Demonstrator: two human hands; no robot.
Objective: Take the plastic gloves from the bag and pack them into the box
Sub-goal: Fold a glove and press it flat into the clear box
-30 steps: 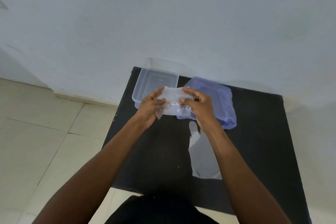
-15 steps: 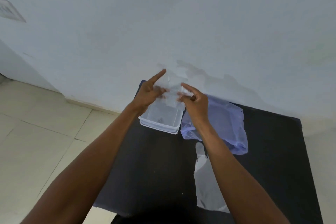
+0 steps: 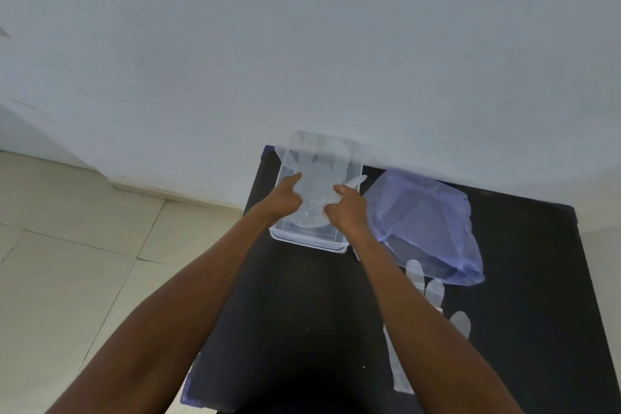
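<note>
my left hand point(image 3: 284, 200) and my right hand point(image 3: 344, 212) are both over the clear plastic box point(image 3: 311, 235), each pinching a side of one thin clear plastic glove point(image 3: 317, 178) between fingers and thumb. the glove is spread flat between them, its finger shapes pointing away from me toward the wall point(image 3: 302, 44), and it sits at or just inside the mouth of the box; i cannot tell whether it touches the bottom. the box stands at the far left corner of the black table point(image 3: 302, 312), close against the wall. just to its right lies the pale blue plastic bag point(image 3: 423, 222), crumpled and slumped on the table, near the box's right wall. another clear glove point(image 3: 433, 292) lies flat on the table nearer me, partly hidden under my right forearm, its fingers pointing toward the bag.
</note>
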